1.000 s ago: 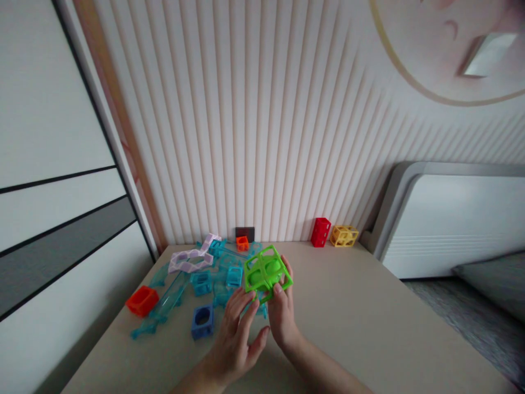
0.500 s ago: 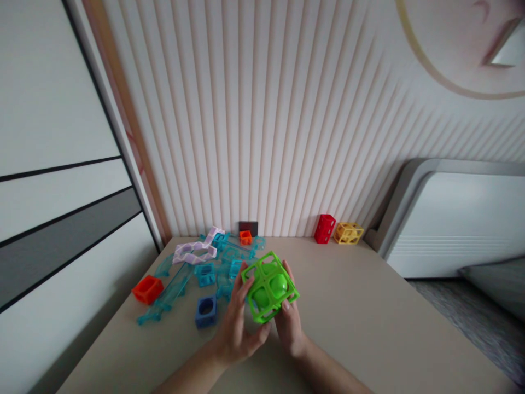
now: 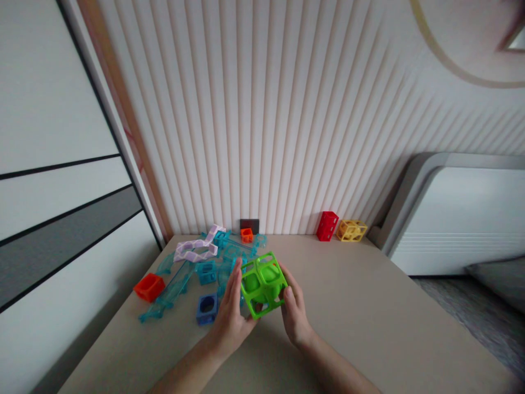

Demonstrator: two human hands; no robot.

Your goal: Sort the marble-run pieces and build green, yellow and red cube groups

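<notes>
A bright green open-frame block (image 3: 264,284) with rounded hollows is held tilted above the table, between both hands. My left hand (image 3: 233,309) supports it from the left, fingers along its side and the thumb beneath. On the right side, my right hand (image 3: 294,309) grips it, thumb on the near face and fingers behind, partly hidden. Just left of my left hand lies a blue cube with a round hole (image 3: 207,309). Past it is a translucent teal cube (image 3: 206,272).
Translucent teal track pieces (image 3: 174,293) spread across the left of the table (image 3: 348,317). Among them are an orange-red block (image 3: 149,287), a lilac zigzag piece (image 3: 194,251) and a small orange cube (image 3: 246,235). A red block (image 3: 327,226) and a yellow frame block (image 3: 351,231) stand by the ribbed wall.
The green block has been turned in my hands, so a different side faces me. My right hand has shifted its grip to the block's right side. The view has moved slightly.
</notes>
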